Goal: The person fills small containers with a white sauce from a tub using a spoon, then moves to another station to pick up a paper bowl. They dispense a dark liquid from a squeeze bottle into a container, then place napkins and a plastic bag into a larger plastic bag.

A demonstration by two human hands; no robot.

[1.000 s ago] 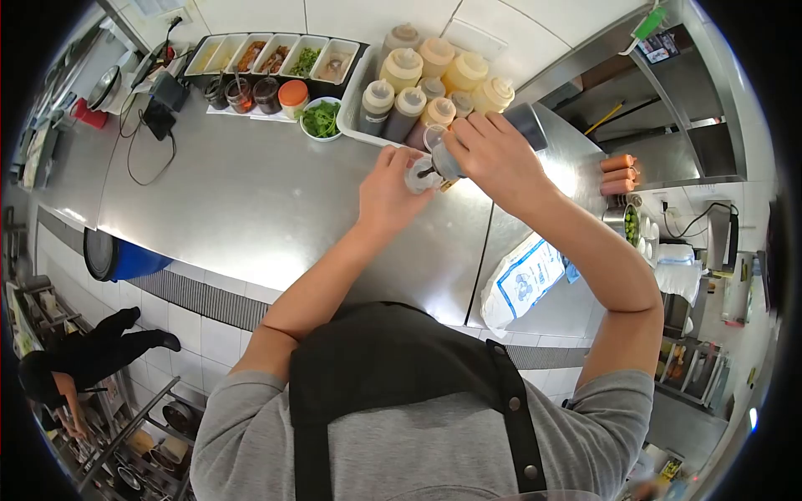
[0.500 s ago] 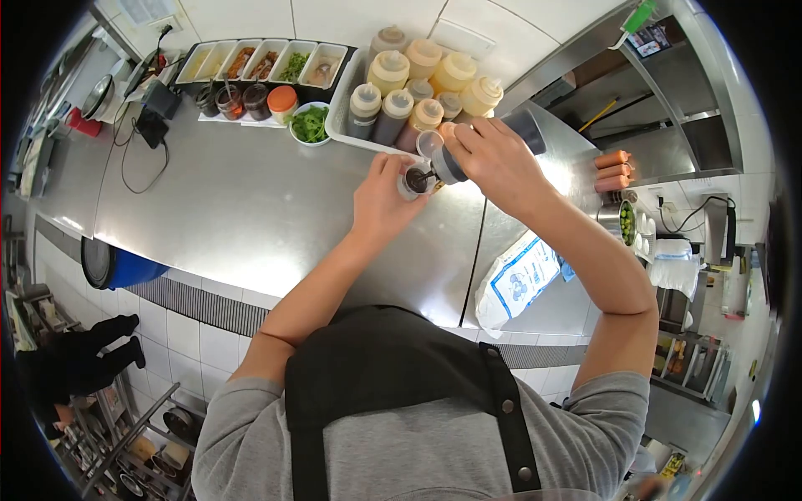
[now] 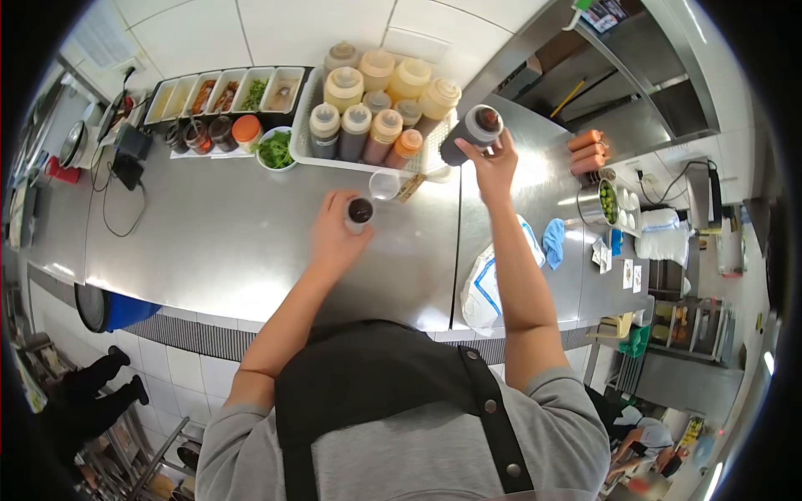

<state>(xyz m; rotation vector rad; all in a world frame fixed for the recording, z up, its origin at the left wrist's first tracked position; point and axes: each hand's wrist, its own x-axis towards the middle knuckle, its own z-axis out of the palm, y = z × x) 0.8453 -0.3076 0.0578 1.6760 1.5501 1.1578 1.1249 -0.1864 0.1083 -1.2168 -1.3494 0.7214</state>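
Note:
My left hand (image 3: 338, 234) is closed around a small clear cup (image 3: 359, 215) with dark sauce in it, above the steel counter. To its right, my right hand (image 3: 491, 167) grips a dark squeeze bottle (image 3: 473, 134), its nozzle end tilted up. Just past the cup lies a clear round lid (image 3: 385, 184), with a small brown label (image 3: 411, 188) beside it. A white basket (image 3: 311, 154) behind them holds several sauce bottles in yellow, brown and orange tones.
At the back left are a tray of toppings (image 3: 284, 90), lidded jars (image 3: 220, 132) and a bowl of greens (image 3: 276, 150). A white bag (image 3: 482, 292) and blue cloth (image 3: 554, 242) lie right. People stand lower left and lower right.
The bottle has turned from pouring into the cup to nozzle-up, and my right hand has moved away from the cup. My left hand and the cup are lower and further left.

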